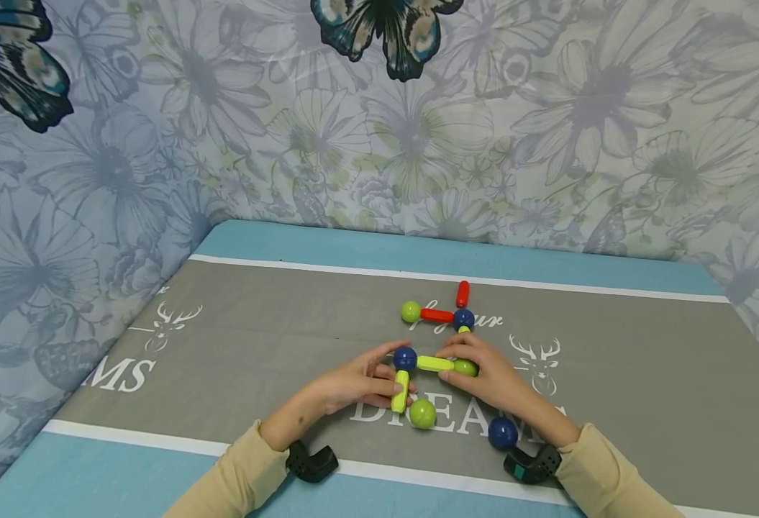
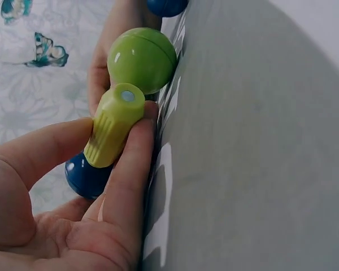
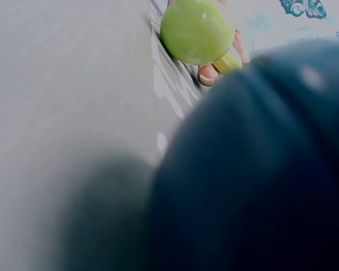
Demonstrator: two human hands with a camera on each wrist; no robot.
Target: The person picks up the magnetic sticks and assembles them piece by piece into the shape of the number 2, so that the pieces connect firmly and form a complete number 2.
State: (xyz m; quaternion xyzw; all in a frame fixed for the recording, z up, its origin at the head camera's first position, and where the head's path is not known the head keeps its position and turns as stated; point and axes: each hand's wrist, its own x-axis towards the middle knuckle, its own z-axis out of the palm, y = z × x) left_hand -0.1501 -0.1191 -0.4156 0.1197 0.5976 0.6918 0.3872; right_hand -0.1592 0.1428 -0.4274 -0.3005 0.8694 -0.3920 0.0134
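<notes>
My left hand (image 1: pixel 361 381) pinches a yellow magnetic rod (image 2: pixel 114 127) between thumb and fingers. The rod's far end meets a blue ball (image 1: pixel 405 358), and its silvery end faces the left wrist camera. A second yellow rod (image 1: pixel 434 363) runs rightward from that ball to a green ball (image 1: pixel 466 367). My right hand (image 1: pixel 492 370) grips this second rod close to the green ball, thumb below and fingers above. In front of the joined pieces lies a loose green ball (image 1: pixel 422 414). Another blue ball (image 1: pixel 503 433) sits near the right wrist and fills much of the right wrist view.
Behind the hands lies another joined piece: a green ball (image 1: pixel 410 311), a red rod (image 1: pixel 437 315), a blue ball (image 1: pixel 463 319) and an upper red rod (image 1: pixel 462 294). A yellow end below that blue ball is partly hidden by the right hand. A grey printed cloth (image 1: pixel 256 324) covers the table.
</notes>
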